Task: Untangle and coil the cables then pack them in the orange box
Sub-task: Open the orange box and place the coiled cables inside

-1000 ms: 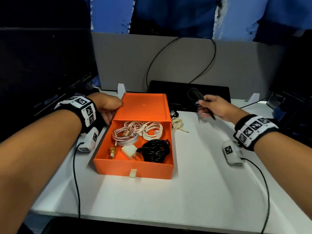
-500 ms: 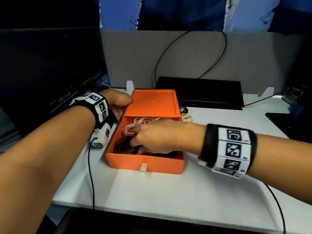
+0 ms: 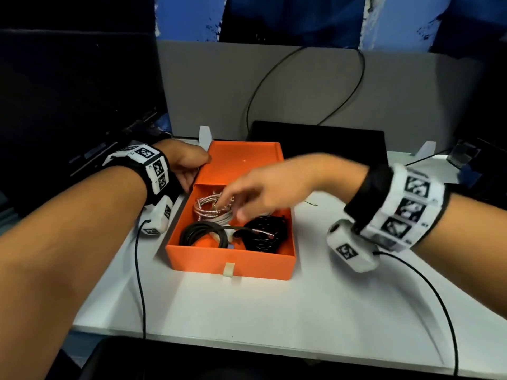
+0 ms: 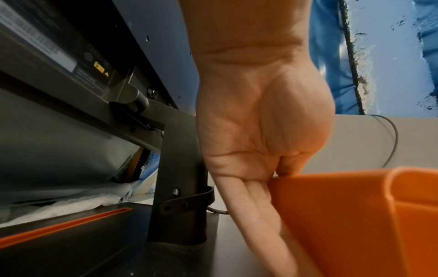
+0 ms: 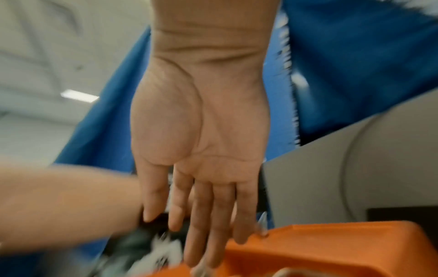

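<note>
White table (image 3: 274, 311): orange box (image 3: 247, 260) centre, black slab (image 3: 329, 138) behind.

Cables (image 3: 211, 212) lie in box (image 3: 230, 263) on table (image 3: 301, 311)

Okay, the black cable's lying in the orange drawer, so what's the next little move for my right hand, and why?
Probably lift the right hand clear of the orange drawer: its fingers are straight and hold nothing, and the black cable lies inside beside the pink braided coil. The left hand holds the sleeve.
</note>
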A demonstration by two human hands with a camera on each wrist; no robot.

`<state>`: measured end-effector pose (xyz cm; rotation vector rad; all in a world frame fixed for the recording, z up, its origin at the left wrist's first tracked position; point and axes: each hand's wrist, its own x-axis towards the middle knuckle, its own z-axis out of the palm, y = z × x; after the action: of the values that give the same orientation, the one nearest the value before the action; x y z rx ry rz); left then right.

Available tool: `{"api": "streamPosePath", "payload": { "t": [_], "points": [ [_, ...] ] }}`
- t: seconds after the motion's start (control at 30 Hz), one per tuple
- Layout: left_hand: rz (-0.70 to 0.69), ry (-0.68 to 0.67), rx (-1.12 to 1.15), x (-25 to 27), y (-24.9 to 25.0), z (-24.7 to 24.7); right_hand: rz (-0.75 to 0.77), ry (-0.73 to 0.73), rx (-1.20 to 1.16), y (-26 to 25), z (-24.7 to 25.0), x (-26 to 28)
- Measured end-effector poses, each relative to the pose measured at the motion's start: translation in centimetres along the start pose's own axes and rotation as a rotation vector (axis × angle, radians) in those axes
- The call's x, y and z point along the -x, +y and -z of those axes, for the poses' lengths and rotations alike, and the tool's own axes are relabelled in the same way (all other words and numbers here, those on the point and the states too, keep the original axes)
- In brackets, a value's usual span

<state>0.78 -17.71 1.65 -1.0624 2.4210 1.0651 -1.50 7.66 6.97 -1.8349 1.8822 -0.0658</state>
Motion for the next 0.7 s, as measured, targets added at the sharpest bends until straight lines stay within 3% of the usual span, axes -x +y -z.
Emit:
{"api": "streamPosePath", "payload": {
  "t": [0.07,0.17,0.23,0.3,0.43,0.53,0.7],
  "points": [
    [0.002,-0.004,-0.004,-0.1,-0.1,0.1,-0.041,0.263,-0.180,2.4,2.8,1.0],
    [0.013,-0.008,-0.010,-0.1,0.0,0.1,-0.377,0.598,-0.067,9.1,4.9,0.4],
    [0.015,-0.002,-0.012,0.0,0.0,0.1,-0.604,0.568,-0.043,13.7,4.3,-0.7],
    [0.017,0.006,-0.012,-0.1,0.0,0.1,-0.690,0.427,-0.132,16.6,2.7,-1.9],
    [0.020,0.020,-0.005,-0.5,0.0,0.1,-0.624,0.403,0.042,19.4,1.1,-3.9],
    [0.019,0.029,0.001,-0.6,-0.1,0.2,-0.616,0.371,0.038,20.8,0.6,-4.8],
    [0.021,0.025,0.014,-0.7,-0.1,0.2,-0.658,0.505,-0.034,22.6,0.0,-4.1]
  ]
}}
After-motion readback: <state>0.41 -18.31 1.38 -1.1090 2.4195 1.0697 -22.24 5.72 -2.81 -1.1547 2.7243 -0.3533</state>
